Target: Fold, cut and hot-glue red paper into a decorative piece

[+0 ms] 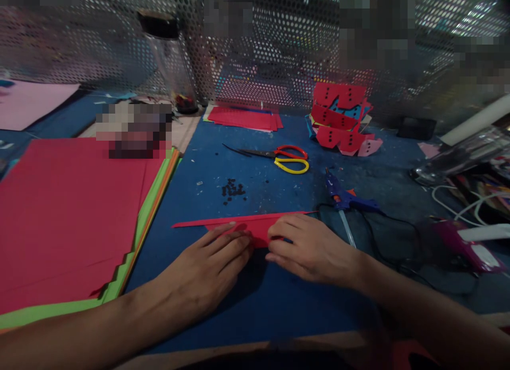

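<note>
A long, narrow piece of red paper [243,221] lies flat on the blue table [255,301] in front of me. My left hand [207,264] rests on its near left part, fingers stretched flat and pressing the paper down. My right hand [308,248] presses on the paper's middle from the right, its fingers close together and bent onto the sheet. The fingertips of both hands almost meet at the paper's near edge, and the paper under them is partly hidden.
A stack of red, green and orange sheets [71,216] lies left. Red and yellow scissors [279,157], small black dots [233,190], a blue glue gun [346,200] with its black cord, cut red pieces [342,120], red sheets [243,118] and a perforated metal wall [279,46] stand beyond.
</note>
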A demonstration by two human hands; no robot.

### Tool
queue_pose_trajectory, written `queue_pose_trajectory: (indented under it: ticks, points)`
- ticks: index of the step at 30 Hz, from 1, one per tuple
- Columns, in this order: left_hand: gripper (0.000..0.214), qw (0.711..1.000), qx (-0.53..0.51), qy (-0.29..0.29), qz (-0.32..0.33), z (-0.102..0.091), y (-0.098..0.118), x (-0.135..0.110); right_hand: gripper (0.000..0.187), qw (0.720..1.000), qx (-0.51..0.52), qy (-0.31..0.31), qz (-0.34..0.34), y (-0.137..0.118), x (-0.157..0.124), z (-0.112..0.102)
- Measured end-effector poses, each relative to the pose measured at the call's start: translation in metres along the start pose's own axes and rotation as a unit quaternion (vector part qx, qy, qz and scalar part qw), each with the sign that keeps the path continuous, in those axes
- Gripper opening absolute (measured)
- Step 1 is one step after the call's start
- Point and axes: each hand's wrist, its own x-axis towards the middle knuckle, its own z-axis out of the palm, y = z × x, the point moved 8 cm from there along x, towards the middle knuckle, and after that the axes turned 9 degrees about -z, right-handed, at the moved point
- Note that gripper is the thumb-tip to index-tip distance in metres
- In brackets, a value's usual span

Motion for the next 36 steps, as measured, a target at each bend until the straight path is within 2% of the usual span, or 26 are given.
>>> queue_pose_trajectory:
  ticks: [10, 19, 36]
  points:
    - [0.022, 1.000, -0.022, 0.005, 0.014, -0.009, -0.004, 0.000, 0.029, 0.999, -0.005, 0.029, -0.013, 0.000, 0.000, -0.006]
    - [0.023, 1.000, -0.024, 0.004, -0.001, -0.011, -0.009, 0.000, 0.029, 0.998, -0.016, 0.050, -0.023, 0.002, -0.005, -0.011]
    - [0.030, 0.999, 0.013, -0.036, -0.007, -0.017, -0.011, 0.002, 0.031, 1.000, -0.010, 0.017, -0.007, 0.004, -0.006, -0.011]
